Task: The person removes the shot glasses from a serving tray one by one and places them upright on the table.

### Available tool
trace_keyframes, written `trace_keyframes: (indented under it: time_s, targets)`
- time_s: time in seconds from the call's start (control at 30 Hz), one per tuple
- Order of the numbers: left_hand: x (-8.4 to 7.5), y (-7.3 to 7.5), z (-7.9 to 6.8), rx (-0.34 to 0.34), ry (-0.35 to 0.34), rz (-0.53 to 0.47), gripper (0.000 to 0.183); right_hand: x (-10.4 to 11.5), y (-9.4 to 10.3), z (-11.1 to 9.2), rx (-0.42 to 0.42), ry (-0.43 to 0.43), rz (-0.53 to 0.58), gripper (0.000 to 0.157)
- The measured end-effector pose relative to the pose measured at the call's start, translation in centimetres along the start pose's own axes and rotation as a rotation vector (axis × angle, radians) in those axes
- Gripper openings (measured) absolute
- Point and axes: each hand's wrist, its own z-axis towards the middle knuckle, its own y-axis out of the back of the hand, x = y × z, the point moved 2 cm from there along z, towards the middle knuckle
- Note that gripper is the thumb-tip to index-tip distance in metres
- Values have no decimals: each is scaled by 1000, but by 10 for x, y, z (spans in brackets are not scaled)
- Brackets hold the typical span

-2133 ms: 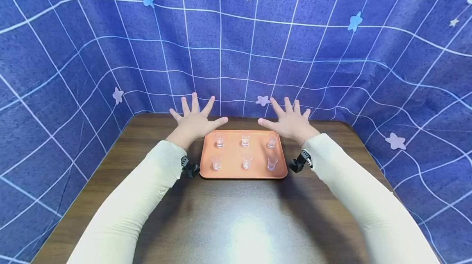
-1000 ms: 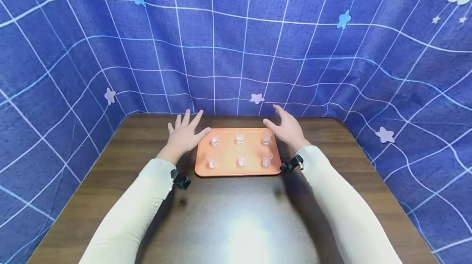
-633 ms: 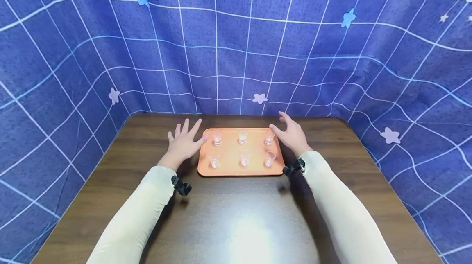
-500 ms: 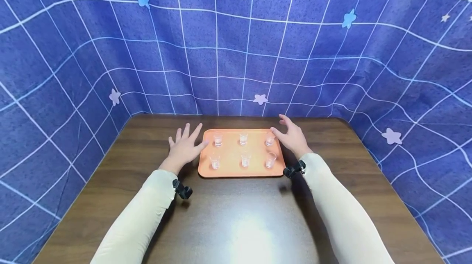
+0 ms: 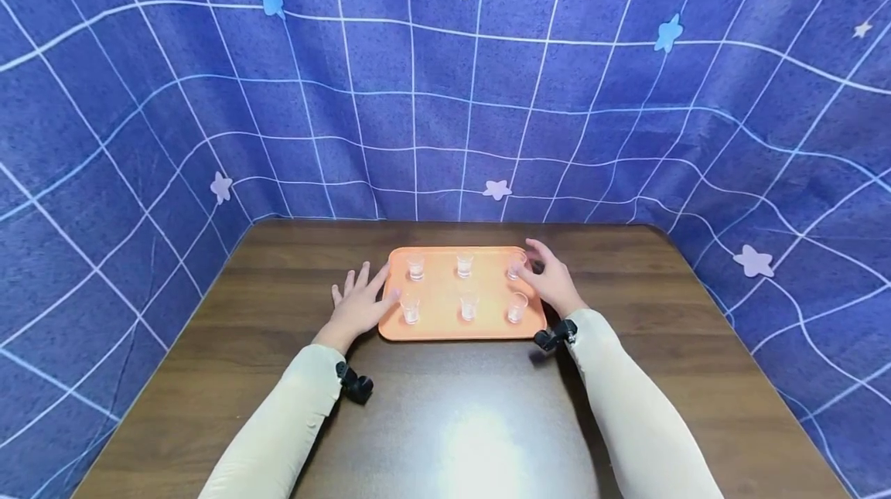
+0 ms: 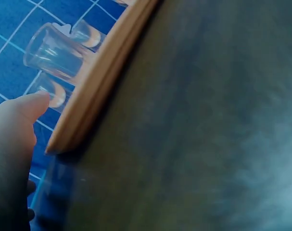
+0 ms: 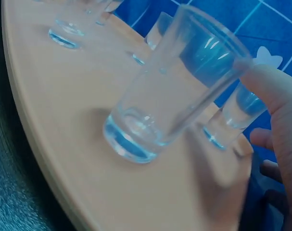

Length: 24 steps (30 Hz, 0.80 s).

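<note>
Several small clear shot glasses stand upright in two rows on an orange tray [image 5: 438, 333]. My left hand [image 5: 356, 309] is at the tray's left edge, fingers spread and thumb reaching over the rim beside the front left glass [image 5: 411, 310]. In the left wrist view the thumb overlaps the back left glass [image 6: 54, 94]. My right hand [image 5: 553, 280] is at the right edge, with thumb and fingers curved apart around the back right glass [image 5: 517, 265]. The front right glass [image 7: 160, 96] fills the middle of the right wrist view, nearer than the thumb.
A brown wooden table [image 5: 473, 406] bears the tray near its back edge. Two middle glasses, back [image 5: 464, 266] and front [image 5: 469, 306], stand between the outer pairs. A blue curtain [image 5: 390, 120] with white grid lines and stars hangs behind and at both sides.
Both hands have come down and towards the tray from above its back corners. The left hand has lowered to the left rim; the right fingers have drawn in around the back right glass.
</note>
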Motion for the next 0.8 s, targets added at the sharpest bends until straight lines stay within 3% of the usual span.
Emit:
trace_keyframes:
  time_s: [0.17,0.33,0.6,0.8]
  targets:
    - [2,-11,-3,-22,-15,20,71,-8,-6,-5,-16,-12,49,70]
    - [5,-12,-6,-35,-23,57,75,-12,-13,-6,-10,-2,41,66]
    - [11,-12,-7,-39,-54,106,76,-9,-18,-4,-19,71,-53,52]
    - [11,-11,-11,-35,-60,99,67,-11,-17,-4,-43,68,-114,49]
